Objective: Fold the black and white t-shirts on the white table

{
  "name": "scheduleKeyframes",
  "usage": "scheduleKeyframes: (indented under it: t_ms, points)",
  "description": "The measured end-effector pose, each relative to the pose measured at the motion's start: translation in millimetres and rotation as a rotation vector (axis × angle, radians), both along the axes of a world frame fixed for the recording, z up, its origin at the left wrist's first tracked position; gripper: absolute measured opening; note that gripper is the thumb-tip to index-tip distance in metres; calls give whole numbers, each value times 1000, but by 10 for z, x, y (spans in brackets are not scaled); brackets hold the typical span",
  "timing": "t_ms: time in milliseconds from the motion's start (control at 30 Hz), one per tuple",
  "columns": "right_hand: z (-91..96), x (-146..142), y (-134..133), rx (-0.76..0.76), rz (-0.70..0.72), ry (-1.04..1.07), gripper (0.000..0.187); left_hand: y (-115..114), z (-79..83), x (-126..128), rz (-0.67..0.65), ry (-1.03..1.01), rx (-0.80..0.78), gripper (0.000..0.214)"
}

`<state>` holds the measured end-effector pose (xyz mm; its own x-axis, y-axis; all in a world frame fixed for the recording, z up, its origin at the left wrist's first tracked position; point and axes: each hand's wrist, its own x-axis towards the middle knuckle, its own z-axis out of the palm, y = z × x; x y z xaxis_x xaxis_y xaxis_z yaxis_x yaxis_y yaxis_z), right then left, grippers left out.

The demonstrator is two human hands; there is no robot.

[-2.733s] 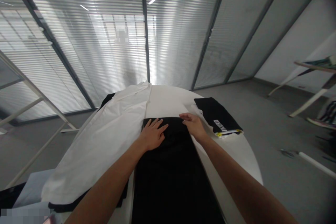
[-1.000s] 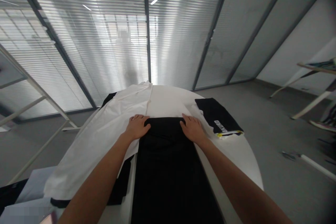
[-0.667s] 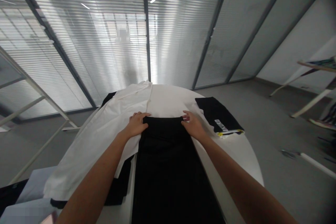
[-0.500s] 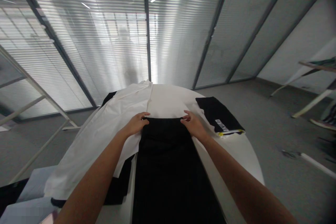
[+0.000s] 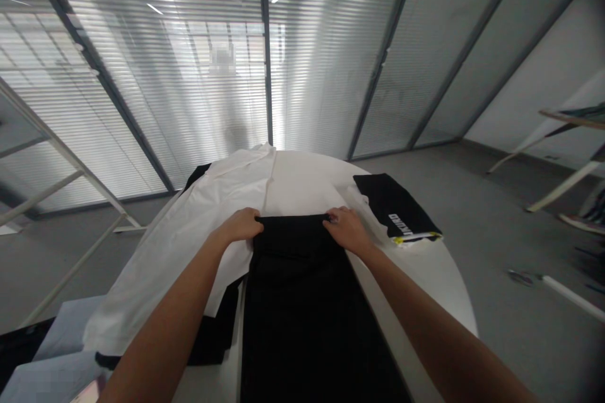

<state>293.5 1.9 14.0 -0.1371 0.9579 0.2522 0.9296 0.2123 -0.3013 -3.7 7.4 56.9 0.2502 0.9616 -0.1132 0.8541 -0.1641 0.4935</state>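
Observation:
A long strip of black cloth (image 5: 307,315), smooth and flat, runs from the bottom of the view toward the middle of the table; it looks like a folded garment, but I cannot tell which kind. My left hand (image 5: 242,225) is closed on its far left corner. At the far right corner, my right hand (image 5: 348,230) pinches the edge with fingers curled in. The far edge is stretched straight between both hands. A white shirt-like garment (image 5: 203,220) lies left of my left hand, over some black fabric (image 5: 210,340).
The white round table (image 5: 307,176) carries a black folded item with white lettering (image 5: 397,201) at right. Bluish-grey cloth (image 5: 66,334) and a phone-like object (image 5: 87,392) are at lower left. A pale metal frame (image 5: 70,164) stands left, with glass partitions behind blinds (image 5: 312,63) ahead.
My fingers have closed onto the far corners of the black cloth. Both hands have come very slightly nearer, and the cloth's far edge has shifted a little toward me.

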Motion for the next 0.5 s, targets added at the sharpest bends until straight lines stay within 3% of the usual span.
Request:
scheduleKeyframes:
  t_ms: [100,267,500]
  points:
    - [3,42,50,-23,-60,234,21,23,-19,3,76,-165,-27,8]
    - [6,82,92,16,-83,725,26,0,18,93,369,-659,-184,14]
    - [114,51,46,-53,-95,1139,38,-61,165,169,354,-1047,-201,28]
